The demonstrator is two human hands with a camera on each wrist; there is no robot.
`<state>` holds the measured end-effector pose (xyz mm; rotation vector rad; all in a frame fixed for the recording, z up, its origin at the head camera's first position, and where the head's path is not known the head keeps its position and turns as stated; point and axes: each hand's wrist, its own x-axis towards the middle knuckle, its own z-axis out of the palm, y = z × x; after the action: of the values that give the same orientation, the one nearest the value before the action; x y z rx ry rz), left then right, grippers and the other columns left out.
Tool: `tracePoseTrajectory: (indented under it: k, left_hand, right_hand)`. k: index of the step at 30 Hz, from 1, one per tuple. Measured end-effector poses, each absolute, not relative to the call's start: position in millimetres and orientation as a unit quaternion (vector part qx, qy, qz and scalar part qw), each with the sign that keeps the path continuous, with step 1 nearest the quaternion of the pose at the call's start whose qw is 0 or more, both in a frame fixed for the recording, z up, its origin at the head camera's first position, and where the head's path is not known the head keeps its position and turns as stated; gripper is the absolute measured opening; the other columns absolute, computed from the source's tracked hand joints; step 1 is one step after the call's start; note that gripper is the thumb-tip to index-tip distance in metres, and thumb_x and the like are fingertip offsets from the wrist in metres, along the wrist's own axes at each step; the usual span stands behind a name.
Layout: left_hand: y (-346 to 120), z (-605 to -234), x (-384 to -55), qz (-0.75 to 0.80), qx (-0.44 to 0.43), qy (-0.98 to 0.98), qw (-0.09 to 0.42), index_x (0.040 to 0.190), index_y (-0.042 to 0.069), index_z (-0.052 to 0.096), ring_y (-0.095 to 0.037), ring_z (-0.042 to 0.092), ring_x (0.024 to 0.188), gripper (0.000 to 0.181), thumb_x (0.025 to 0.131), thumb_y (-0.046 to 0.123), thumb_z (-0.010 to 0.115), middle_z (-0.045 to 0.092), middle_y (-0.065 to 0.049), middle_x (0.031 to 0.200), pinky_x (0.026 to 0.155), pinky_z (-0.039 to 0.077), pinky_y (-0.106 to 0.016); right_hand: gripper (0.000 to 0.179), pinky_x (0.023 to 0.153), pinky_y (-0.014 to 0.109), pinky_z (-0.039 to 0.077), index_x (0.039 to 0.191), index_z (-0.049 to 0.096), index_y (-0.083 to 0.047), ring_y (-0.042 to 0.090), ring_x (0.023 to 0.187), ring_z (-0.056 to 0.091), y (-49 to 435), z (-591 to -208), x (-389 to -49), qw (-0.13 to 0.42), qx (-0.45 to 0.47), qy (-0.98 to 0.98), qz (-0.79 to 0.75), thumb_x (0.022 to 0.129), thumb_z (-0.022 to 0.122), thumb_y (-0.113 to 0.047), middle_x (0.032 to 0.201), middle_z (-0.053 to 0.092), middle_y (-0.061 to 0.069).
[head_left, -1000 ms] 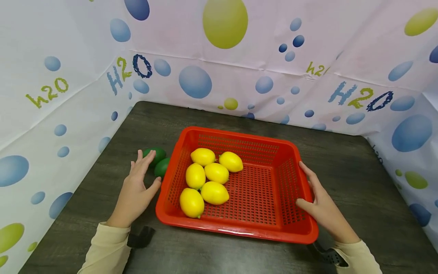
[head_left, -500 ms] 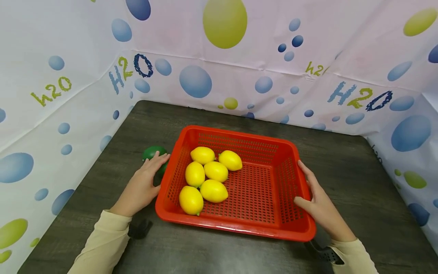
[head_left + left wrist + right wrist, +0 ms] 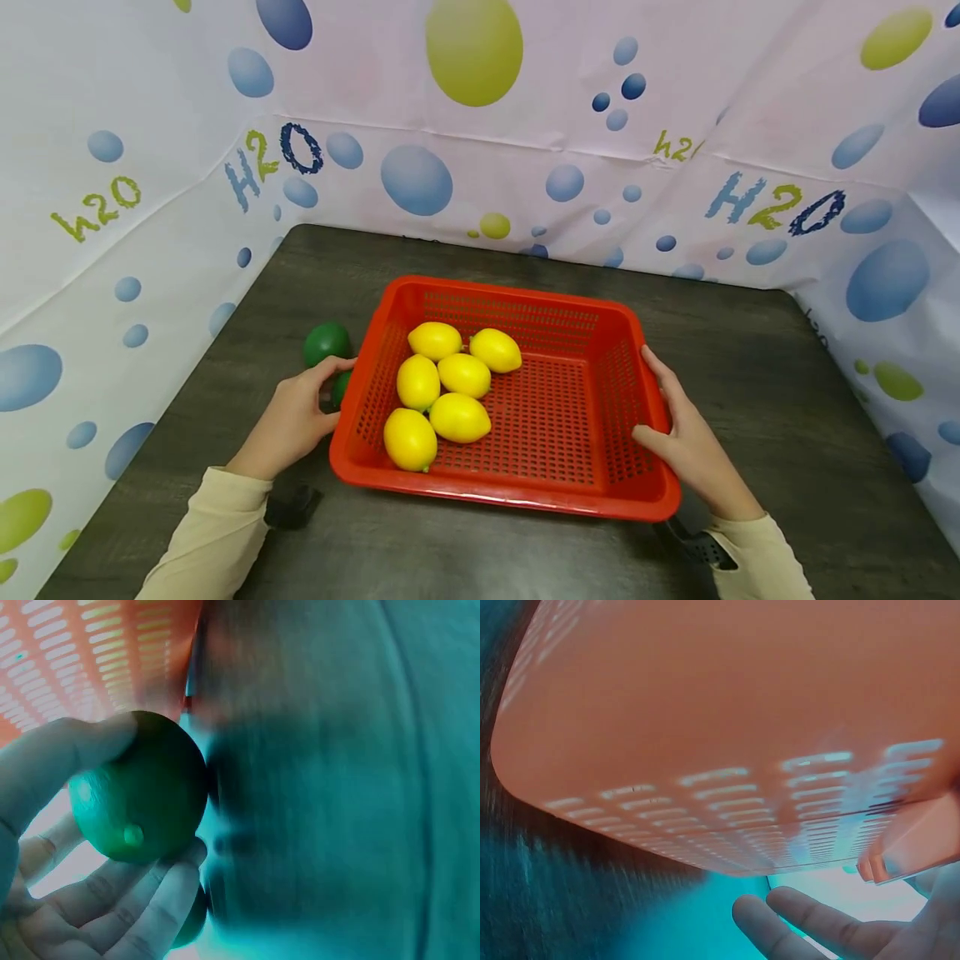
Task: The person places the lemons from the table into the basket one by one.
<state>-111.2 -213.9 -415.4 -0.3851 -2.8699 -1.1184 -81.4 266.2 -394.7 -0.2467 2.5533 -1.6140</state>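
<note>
My left hand reaches down just left of the red plastic basket. Its thumb and fingers pinch a dark green lime, which shows a small nub in the left wrist view. In the head view that lime is partly hidden by the hand and the basket's rim. A second green lime lies just beyond the fingertips. My right hand grips the basket's right rim, thumb over the inner side and the other fingers outside. Several yellow lemons rest in the basket's left half.
The dark wooden table extends around the basket. A white sheet printed with bubbles and "H2O" rises behind it and along both sides. Black wrist straps show at the cuffs.
My left hand has come down from above the limes and its fingers have closed around the nearer one. The farther lime looks turned. My right hand keeps its grip on the rim.
</note>
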Motion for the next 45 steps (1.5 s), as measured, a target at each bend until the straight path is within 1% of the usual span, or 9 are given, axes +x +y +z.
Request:
tracePoseTrajectory:
  k: [5, 13, 20, 25, 33, 36, 40, 43, 45]
  left_hand:
    - [-219, -413, -110, -0.37, -0.101, -0.924, 0.015, 0.136, 0.001, 0.059, -0.034, 0.071, 0.096, 0.057, 0.085, 0.009, 0.083, 0.069, -0.023, 0.118, 0.085, 0.06, -0.052]
    - [-227, -403, -103, -0.357, -0.095, -0.928, 0.047, 0.131, -0.001, 0.059, -0.03, 0.071, 0.091, 0.056, 0.084, 0.013, 0.086, 0.068, -0.022, 0.114, 0.08, 0.061, -0.047]
    - [-238, -384, -99, -0.327, -0.09, -0.935, 0.104, 0.128, 0.001, 0.061, -0.025, 0.07, 0.082, 0.059, 0.08, 0.019, 0.09, 0.071, -0.019, 0.109, 0.068, 0.055, -0.021]
    - [-246, -367, -102, -0.318, -0.096, -0.932, 0.145, 0.128, 0.002, 0.062, -0.03, 0.071, 0.081, 0.057, 0.08, 0.015, 0.089, 0.072, -0.02, 0.107, 0.068, 0.047, -0.007]
    - [-237, -336, -111, -0.314, -0.122, -0.925, 0.173, 0.128, 0.002, 0.062, -0.034, 0.072, 0.083, 0.056, 0.081, 0.014, 0.089, 0.072, -0.021, 0.109, 0.071, 0.04, 0.002]
    - [-230, -326, -117, -0.3, -0.134, -0.927, 0.18, 0.127, 0.003, 0.063, -0.032, 0.071, 0.083, 0.055, 0.08, 0.014, 0.09, 0.072, -0.02, 0.109, 0.071, 0.041, 0.0]
    - [-218, -313, -126, -0.284, -0.159, -0.929, 0.175, 0.125, 0.004, 0.063, -0.031, 0.072, 0.085, 0.054, 0.079, 0.013, 0.09, 0.072, -0.017, 0.11, 0.073, 0.06, -0.026]
    - [-206, -306, -133, -0.279, -0.176, -0.931, 0.155, 0.126, 0.003, 0.063, -0.029, 0.071, 0.085, 0.054, 0.079, 0.013, 0.089, 0.072, -0.017, 0.111, 0.074, 0.061, -0.049]
    - [-199, -302, -138, -0.273, -0.185, -0.933, 0.142, 0.126, 0.003, 0.062, -0.028, 0.07, 0.085, 0.054, 0.08, 0.014, 0.089, 0.073, -0.016, 0.111, 0.074, 0.061, -0.05]
  right_hand:
    - [0.092, 0.07, 0.043, 0.064, 0.167, 0.01, -0.031, 0.045, 0.109, 0.064, 268, -397, -79, 0.052, -0.081, 0.83, -0.55, 0.095, 0.054, 0.005, 0.148, 0.039, 0.028]
    - [0.092, 0.072, 0.042, 0.063, 0.167, 0.011, -0.031, 0.047, 0.114, 0.06, 267, -398, -81, 0.048, -0.08, 0.818, -0.567, 0.095, 0.056, 0.005, 0.154, 0.035, 0.024]
    - [0.092, 0.074, 0.042, 0.063, 0.167, 0.011, -0.028, 0.038, 0.114, 0.061, 265, -401, -81, 0.049, -0.086, 0.802, -0.589, 0.095, 0.054, 0.008, 0.152, 0.037, 0.024]
    - [0.092, 0.074, 0.042, 0.063, 0.167, 0.011, -0.027, 0.028, 0.111, 0.063, 266, -402, -81, 0.049, -0.088, 0.797, -0.595, 0.094, 0.052, 0.01, 0.151, 0.037, 0.025]
    - [0.092, 0.075, 0.042, 0.063, 0.167, 0.011, -0.028, 0.027, 0.112, 0.063, 266, -401, -84, 0.05, -0.09, 0.792, -0.602, 0.094, 0.051, 0.01, 0.152, 0.036, 0.024]
    - [0.092, 0.075, 0.043, 0.063, 0.167, 0.011, -0.028, 0.03, 0.113, 0.062, 265, -401, -83, 0.049, -0.095, 0.786, -0.608, 0.094, 0.05, 0.011, 0.153, 0.035, 0.024]
    - [0.092, 0.074, 0.044, 0.063, 0.167, 0.011, -0.028, 0.032, 0.114, 0.062, 265, -402, -82, 0.048, -0.095, 0.784, -0.611, 0.094, 0.05, 0.012, 0.154, 0.034, 0.025]
    - [0.093, 0.074, 0.044, 0.063, 0.168, 0.011, -0.028, 0.032, 0.115, 0.061, 265, -402, -82, 0.047, -0.095, 0.784, -0.611, 0.093, 0.049, 0.012, 0.155, 0.033, 0.024]
    - [0.093, 0.074, 0.043, 0.063, 0.168, 0.011, -0.027, 0.031, 0.114, 0.062, 266, -403, -82, 0.047, -0.095, 0.784, -0.612, 0.093, 0.049, 0.013, 0.154, 0.033, 0.024]
